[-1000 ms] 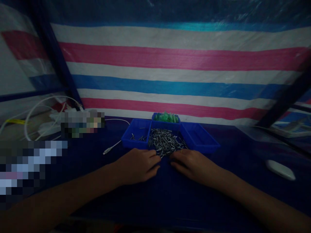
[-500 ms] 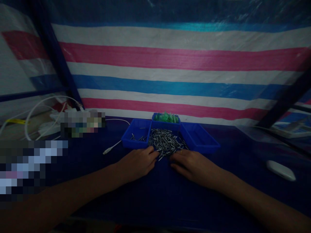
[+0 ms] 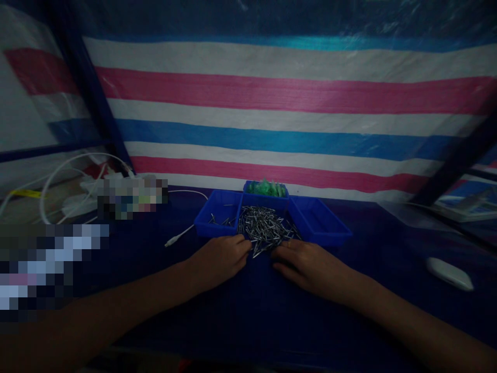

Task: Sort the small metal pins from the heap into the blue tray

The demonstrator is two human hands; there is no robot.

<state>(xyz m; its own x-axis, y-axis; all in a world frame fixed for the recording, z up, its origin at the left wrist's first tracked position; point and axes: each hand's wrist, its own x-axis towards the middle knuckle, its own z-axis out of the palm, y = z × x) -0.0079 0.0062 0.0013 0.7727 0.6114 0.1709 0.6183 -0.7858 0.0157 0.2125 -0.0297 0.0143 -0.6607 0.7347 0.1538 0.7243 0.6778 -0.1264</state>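
Note:
A heap of thin, shiny metal pins [image 3: 262, 223], like nails or rivets, lies loose on the dark blue tabletop. My left hand [image 3: 223, 259] rests at its near left edge with fingers curled together; what they hold, if anything, is hidden. At the near right edge, my right hand [image 3: 305, 261] lies low, its thumb apart from the bent fingers, and a ring shows on one finger. Blue trays flank the heap: the left tray [image 3: 202, 228] has several pins in it, while the right tray [image 3: 336, 230] shows a bare bottom.
Behind the heap, a third blue tray [image 3: 267, 200] holds green plastic-looking pieces [image 3: 266, 188]. A white cable plug [image 3: 173, 240] lies left of the trays. A white rounded case [image 3: 449, 273] sits far right. Striped sheeting [image 3: 291, 96] closes off the back; cables [image 3: 44, 191] clutter the left.
The left hand's fingers have shifted slightly at the edge of the heap. My right hand and the trays look the same as before.

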